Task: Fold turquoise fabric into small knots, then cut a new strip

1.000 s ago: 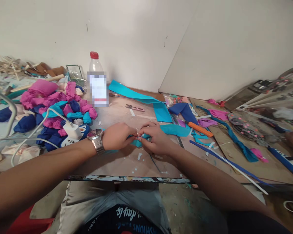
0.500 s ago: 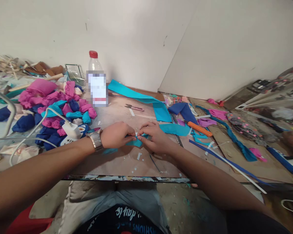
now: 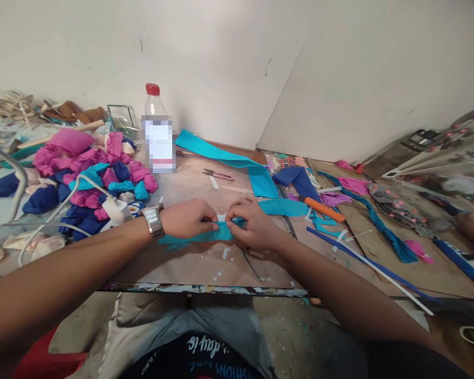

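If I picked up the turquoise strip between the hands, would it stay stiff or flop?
Probably floppy: the turquoise strip looks rumpled between the left hand and right hand. It is likely light for its size, looking thin and cloth-like. Rolling seems unlikely, given its flattish shape.

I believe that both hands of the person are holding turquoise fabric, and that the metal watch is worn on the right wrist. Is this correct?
Not quite: the head view shows the metal watch on the left wrist, not the right. The rest is correct: the left hand and right hand both hold turquoise fabric.
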### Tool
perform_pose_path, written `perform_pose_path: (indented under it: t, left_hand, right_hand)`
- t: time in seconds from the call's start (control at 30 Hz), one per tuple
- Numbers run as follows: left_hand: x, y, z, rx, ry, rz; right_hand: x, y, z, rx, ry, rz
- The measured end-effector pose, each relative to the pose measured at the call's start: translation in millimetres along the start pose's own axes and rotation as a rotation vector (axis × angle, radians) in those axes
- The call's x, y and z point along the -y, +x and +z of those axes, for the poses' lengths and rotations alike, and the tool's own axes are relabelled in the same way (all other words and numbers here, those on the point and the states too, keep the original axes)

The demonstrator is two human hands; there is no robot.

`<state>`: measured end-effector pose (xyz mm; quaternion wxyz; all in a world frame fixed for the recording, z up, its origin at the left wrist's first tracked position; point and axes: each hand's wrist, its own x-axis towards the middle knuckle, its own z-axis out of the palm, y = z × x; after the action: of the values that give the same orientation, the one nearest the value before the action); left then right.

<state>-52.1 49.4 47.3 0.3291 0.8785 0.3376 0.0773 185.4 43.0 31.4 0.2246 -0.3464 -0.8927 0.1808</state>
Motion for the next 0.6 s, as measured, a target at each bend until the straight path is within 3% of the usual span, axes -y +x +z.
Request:
perform_pose_path:
  t: [0.23, 0.6]
  left_hand:
    - [2.6, 1.1, 3.8, 0.011, -0.027, -0.028]
    - [7.1, 2.1, 3.9, 0.082, -0.080, -0.006]
  right_hand:
    - [3.9, -0.5, -3.0, 0.035, 0.012, -0.109]
    - [-0.2, -1.0, -2.5, 0.053, -0.017, -0.162]
